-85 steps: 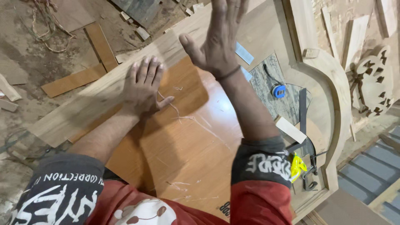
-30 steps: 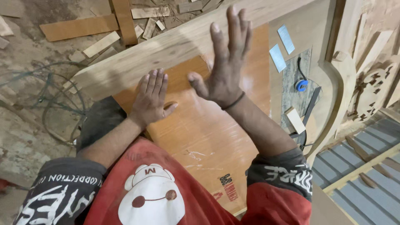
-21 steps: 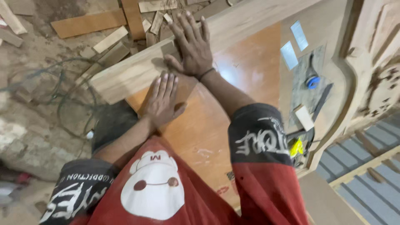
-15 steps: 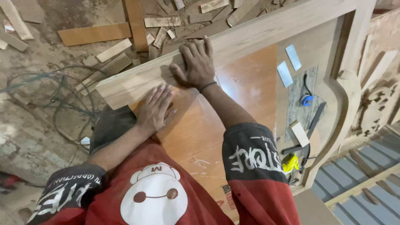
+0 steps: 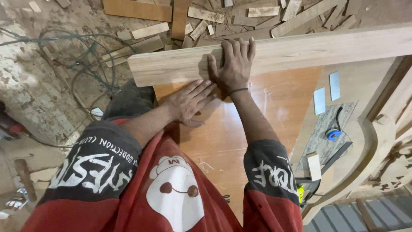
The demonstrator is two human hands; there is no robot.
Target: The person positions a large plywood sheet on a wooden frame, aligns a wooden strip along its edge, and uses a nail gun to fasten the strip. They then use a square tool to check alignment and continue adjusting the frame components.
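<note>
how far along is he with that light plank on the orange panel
Done: the light plank lies across the top edge of the orange panel. In hand: the right hand presses flat on the plank, the left hand flat on the panel beside it. Left: no fastener or clamp shows on it.

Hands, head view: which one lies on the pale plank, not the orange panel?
The right hand, flat on the pale plank. The left hand rests lower, on the orange panel.
</note>
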